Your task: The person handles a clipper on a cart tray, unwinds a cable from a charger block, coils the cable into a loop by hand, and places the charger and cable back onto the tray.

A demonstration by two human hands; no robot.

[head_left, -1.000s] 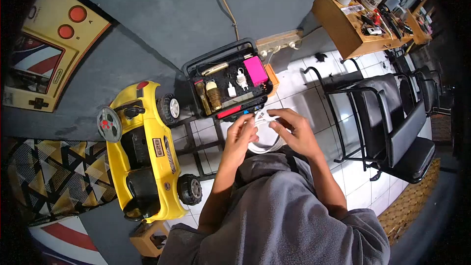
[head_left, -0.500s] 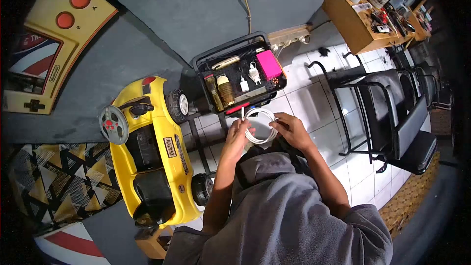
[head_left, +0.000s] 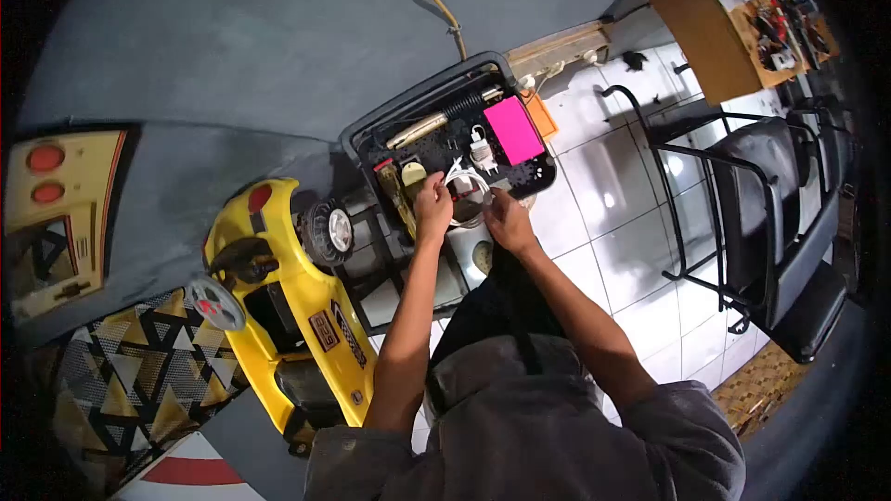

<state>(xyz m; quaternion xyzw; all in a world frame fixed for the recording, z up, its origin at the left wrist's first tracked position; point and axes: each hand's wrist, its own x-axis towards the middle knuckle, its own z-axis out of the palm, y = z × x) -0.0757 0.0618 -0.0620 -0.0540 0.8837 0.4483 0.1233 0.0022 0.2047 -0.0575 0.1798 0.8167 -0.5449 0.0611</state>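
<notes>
A coiled white cable (head_left: 477, 177) is held between my two hands at the near edge of a black tray (head_left: 536, 173). My left hand (head_left: 432, 209) is closed on the left side of the coil, and my right hand (head_left: 510, 222) grips its right side. Inside the tray lie a bright pink box (head_left: 515, 131), a white charger plug (head_left: 482, 149) and a gold cylindrical tool (head_left: 417, 130). Close to my left hand is a cream-topped container (head_left: 413, 173), partly covered.
To the left stands a yellow ride-on toy car (head_left: 290, 257) with black wheels. Black metal-framed chairs (head_left: 752, 162) are on the right, below a wooden desk (head_left: 689, 28) with cluttered items. White floor tiles (head_left: 594, 195) lie between.
Both hands have moved forward with the coiled cable, from in front of my body to over the tray's near edge. The view has shifted too.
</notes>
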